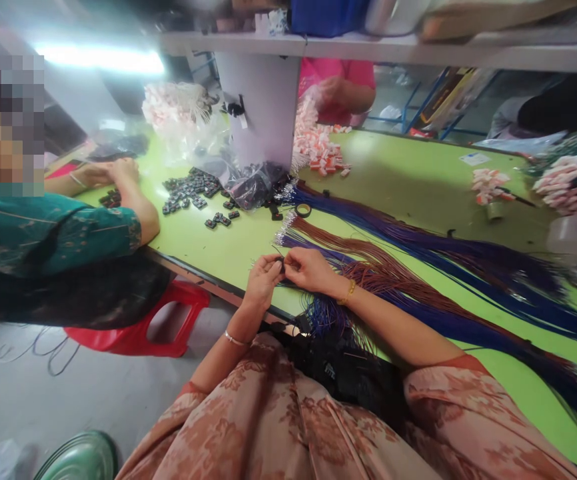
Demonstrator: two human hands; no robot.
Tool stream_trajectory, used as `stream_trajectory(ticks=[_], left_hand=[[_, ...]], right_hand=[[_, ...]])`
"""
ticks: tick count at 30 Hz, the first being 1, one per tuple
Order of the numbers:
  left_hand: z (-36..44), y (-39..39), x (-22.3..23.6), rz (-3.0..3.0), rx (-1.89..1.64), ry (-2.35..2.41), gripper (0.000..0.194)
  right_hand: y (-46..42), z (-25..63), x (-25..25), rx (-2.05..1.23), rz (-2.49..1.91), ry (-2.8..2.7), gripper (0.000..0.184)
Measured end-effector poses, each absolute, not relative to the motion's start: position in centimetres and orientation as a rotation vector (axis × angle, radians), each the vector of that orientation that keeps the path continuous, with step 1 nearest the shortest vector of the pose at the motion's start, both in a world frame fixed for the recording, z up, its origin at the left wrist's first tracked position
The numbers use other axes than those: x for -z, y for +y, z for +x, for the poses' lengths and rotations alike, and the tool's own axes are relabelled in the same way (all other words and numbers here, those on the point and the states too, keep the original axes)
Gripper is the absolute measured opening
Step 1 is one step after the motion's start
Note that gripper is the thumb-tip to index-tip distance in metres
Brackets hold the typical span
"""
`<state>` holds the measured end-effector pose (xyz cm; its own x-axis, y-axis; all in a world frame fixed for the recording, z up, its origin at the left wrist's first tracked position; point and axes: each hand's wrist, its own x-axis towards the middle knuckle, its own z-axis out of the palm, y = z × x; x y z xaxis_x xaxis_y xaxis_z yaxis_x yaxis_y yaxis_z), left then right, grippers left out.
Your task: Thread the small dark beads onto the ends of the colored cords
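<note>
My left hand is closed in a pinch around a small black plastic piece just above the table's near edge. Right beside it, my right hand has its fingers pressed together against the same piece; what lies between those fingertips is too small to tell. A thin dark strand sticks up by the fingertips. Under and beside my right forearm run long bundles of brown wires and blue wires, their silvery ends lying close beyond my hands. Loose blue wires hang at the table edge below my right wrist.
Black plastic parts lie in a pile at the back left, near a roll of tape. Orange-and-white pieces are heaped by the white pillar. A co-worker in a teal sleeve sits left on a red stool; another sits opposite.
</note>
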<state>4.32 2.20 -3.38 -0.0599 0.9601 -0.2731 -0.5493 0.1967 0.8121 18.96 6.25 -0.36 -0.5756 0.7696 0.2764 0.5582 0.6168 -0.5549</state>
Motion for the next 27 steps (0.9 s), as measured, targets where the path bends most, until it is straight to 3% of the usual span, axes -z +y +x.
stream_trajectory(ticks=[10,14,21,27], left_hand=[[5.2,2.6,4.2,0.481,-1.362,1.047,0.034],[5.2,2.9,4.5,0.483,-1.333,1.022,0.032],[4.7,3.2,4.6,0.505,-1.292,0.996,0.031],[4.7,2.9,4.8,0.497,-1.286,0.979,0.034]], right_hand=[[5.6,19.3,1.3,-0.408,-1.133,-2.478,0.014],[8.1,20.0,1.1,-0.569,-1.092,-2.447,0.02],[16.2,20.4,1.6,-0.359,-1.615,-2.362,0.023],[16.8,19.4,2.8,-0.24,-1.754,-2.485,0.026]])
